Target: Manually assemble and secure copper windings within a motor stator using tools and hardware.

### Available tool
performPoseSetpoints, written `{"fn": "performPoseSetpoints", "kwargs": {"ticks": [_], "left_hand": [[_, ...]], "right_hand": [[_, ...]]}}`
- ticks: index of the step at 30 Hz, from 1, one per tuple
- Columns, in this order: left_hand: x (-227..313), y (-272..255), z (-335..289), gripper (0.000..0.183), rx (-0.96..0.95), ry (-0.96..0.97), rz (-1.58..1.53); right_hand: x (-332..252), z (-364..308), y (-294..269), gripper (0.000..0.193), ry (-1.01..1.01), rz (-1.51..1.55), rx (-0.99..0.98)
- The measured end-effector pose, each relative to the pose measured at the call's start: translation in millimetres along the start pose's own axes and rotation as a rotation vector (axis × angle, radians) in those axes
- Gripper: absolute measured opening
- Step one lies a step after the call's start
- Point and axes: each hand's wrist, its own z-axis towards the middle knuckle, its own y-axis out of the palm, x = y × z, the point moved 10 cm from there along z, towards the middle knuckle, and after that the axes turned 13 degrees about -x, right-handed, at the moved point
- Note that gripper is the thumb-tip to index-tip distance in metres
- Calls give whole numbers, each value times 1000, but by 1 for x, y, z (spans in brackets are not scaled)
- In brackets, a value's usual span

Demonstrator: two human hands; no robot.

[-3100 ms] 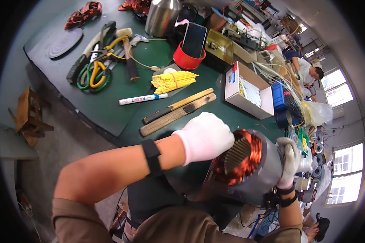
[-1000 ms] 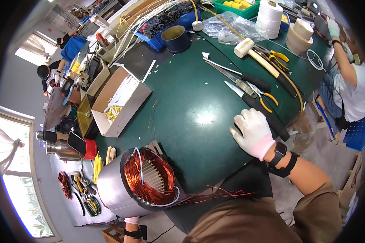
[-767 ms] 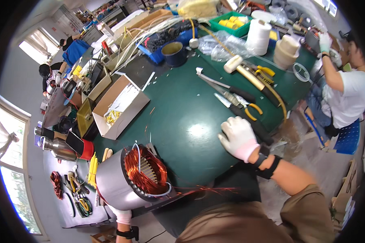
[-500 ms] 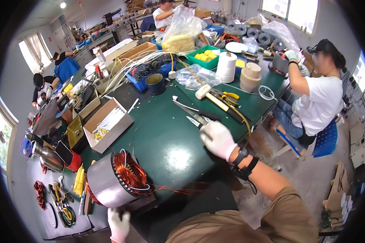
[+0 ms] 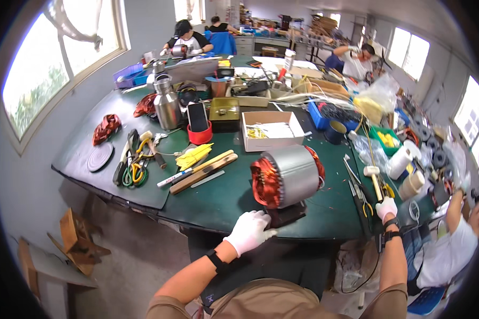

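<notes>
Mallet [image 5: 376, 183] by my right grip [image 5: 387, 209], stator [image 5: 294, 173] by my left grip [image 5: 248, 232], either's closure unclear, I'm apparently tool-fetching and next need firm purchase.

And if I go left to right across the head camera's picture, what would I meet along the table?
Grey round disc, steel bottle, red phone holder, gloved left hand, copper-wound metal cylinder, orange-handled pliers, gloved right hand, cream spool.

The left hand [image 5: 248, 232] is near a copper-wound cylinder [image 5: 297, 174] on the green table [image 5: 223, 206], the right hand [image 5: 387, 209] at a mallet's handle [image 5: 377, 188].
</notes>
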Motion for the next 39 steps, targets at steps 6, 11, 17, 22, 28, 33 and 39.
{"fn": "performPoseSetpoints", "kwargs": {"ticks": [6, 11, 17, 22, 28, 33, 39], "left_hand": [[-123, -137, -67, 14, 394, -338, 391], [-210, -135, -85, 27, 289, -570, 508], [-208, -144, -96, 25, 418, -487, 390], [-137, -142, -158, 29, 383, -383, 144], [-95, -98, -132, 40, -93, -219, -241], [-102, -93, -123, 44, -267, -308, -162], [-104, -75, -119, 51, -382, -255, -59]], "right_hand": [[33, 2, -34, 28, -86, 383, -60], [-61, -118, -74, 14, -323, 1171, 82], [-146, -219, -45, 11, -471, 1255, -23], [-133, -271, -18, 3, -412, 1148, -133], [-163, -262, -183, 5, -511, 1092, 147], [-243, -376, -285, 25, -1418, 1453, 2], [-291, -333, -17, 27, -824, 362, -568]]}}
